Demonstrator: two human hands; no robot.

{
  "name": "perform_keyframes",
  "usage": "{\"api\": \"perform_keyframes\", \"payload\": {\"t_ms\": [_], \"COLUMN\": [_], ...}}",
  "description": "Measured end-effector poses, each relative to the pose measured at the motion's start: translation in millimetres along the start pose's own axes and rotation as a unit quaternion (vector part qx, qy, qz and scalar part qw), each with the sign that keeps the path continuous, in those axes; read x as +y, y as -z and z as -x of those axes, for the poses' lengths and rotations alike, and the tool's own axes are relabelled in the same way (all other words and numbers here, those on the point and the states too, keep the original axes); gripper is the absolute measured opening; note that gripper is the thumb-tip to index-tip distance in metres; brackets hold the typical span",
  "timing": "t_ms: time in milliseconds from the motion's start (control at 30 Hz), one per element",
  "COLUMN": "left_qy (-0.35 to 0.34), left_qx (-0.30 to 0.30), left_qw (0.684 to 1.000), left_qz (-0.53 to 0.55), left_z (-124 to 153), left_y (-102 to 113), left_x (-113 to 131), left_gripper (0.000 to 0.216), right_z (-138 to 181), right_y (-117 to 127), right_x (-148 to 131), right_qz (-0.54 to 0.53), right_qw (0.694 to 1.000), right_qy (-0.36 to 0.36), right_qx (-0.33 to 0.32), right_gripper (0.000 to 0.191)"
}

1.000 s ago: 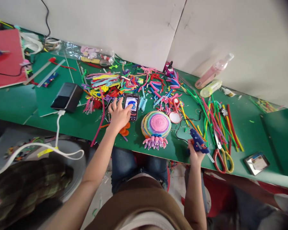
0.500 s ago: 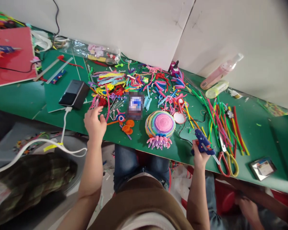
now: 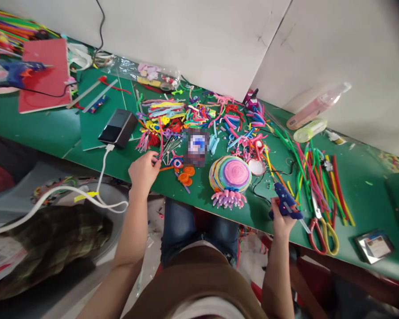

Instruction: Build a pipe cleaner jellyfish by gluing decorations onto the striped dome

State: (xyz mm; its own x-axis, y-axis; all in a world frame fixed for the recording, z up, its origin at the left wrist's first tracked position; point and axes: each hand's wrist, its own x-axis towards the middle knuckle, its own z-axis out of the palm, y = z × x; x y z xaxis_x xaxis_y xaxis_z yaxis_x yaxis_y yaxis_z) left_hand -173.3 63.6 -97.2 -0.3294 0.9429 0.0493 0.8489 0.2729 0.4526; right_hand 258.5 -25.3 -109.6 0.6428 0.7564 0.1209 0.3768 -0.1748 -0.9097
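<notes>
My left hand (image 3: 143, 171) pinches the near end of a long pink pipe cleaner (image 3: 161, 137) at the front edge of the green table (image 3: 362, 195). My right hand (image 3: 281, 218) grips a blue glue gun (image 3: 286, 203), nozzle pointing right, near the front edge. Between the hands lies a round pastel pipe-cleaner disc with pink tentacles (image 3: 230, 177). A phone (image 3: 196, 146) lies flat behind it, beside small orange spirals (image 3: 186, 175). A heap of coloured pipe cleaners (image 3: 199, 116) fills the middle of the table.
A black power bank (image 3: 117, 128) with a white cable (image 3: 69, 192) lies left. Long straight pipe cleaners (image 3: 314, 177) and scissors (image 3: 326, 230) lie right, with a small card case (image 3: 374, 246). Two bottles (image 3: 314, 117) lean at the white wall. A red board (image 3: 44, 75) sits far left.
My left hand left the phone, moved left and toward me, and now pinches the pink pipe cleaner. The view shifted left. My right hand still holds the glue gun.
</notes>
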Motion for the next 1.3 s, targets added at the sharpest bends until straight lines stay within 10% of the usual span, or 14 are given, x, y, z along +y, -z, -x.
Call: {"api": "perform_keyframes", "payload": {"t_ms": [433,767,967,1200,1300], "left_qy": [-0.094,-0.180,-0.200,-0.137,-0.021], "left_qx": [0.060,-0.084,-0.056,-0.015,-0.082], "left_qw": [0.993,0.979,0.977,0.973,0.917], "left_qz": [-0.026,-0.048,-0.044,0.183,0.389], "left_z": [0,18,21,16,9], "left_y": [-5,-1,-4,-15,-18], "left_x": [-8,1,1,11,24], "left_gripper": [0.022,0.010,0.023,0.020,0.020], "right_z": [-3,-3,-4,-4,-4], "right_y": [-2,-3,-3,-4,-5], "right_x": [4,1,3,2,-2], "right_qz": [0.036,0.030,0.038,0.027,0.020], "right_qw": [0.999,0.999,0.999,0.999,1.000], "right_qy": [0.008,0.004,0.009,0.004,-0.001], "right_qx": [-0.009,-0.021,-0.023,-0.027,-0.024], "right_gripper": [0.032,0.032,0.031,0.030,0.030]}}
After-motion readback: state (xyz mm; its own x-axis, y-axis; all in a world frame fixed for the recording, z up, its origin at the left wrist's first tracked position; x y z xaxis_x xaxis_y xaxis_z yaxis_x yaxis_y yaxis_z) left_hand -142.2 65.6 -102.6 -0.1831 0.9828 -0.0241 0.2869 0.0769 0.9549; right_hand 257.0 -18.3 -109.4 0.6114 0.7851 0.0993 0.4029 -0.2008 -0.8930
